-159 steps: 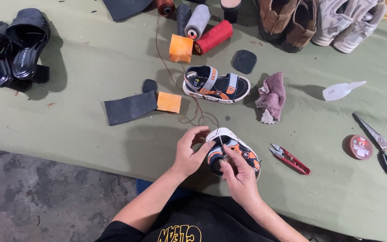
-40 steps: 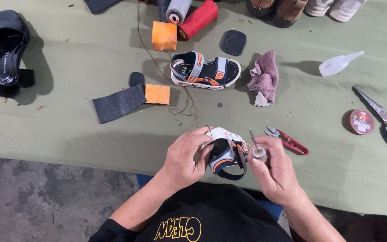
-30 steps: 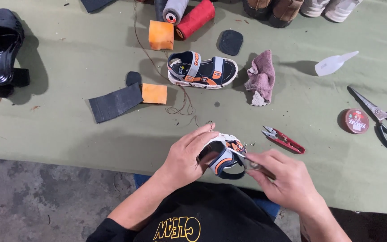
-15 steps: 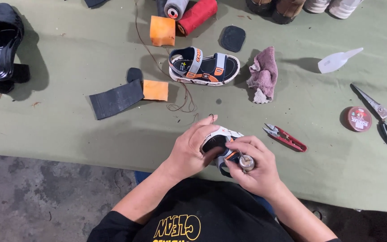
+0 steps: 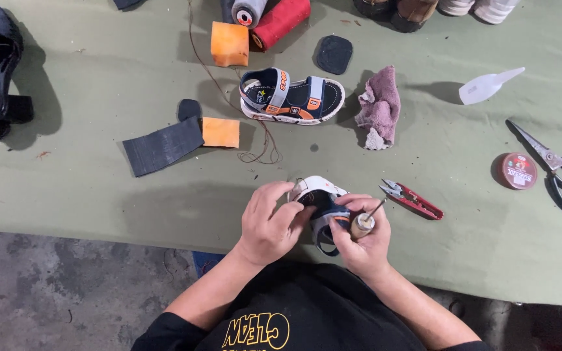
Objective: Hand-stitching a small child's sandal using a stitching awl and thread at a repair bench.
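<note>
Rubbery white-soled sandal (image 5: 317, 195) with dark straps sits gripped in my left hand (image 5: 269, 221); my right hand (image 5: 362, 237) clasps a wooden-handled awl (image 5: 364, 223) against it, above green felt-like table (image 5: 99, 195).

- Sandal (image 5: 317, 198): small, navy with white sole and orange trim, tipped on its side at my table edge.
- Awl (image 5: 363, 224): wooden handle, thin metal tip slanting up-right.
</note>
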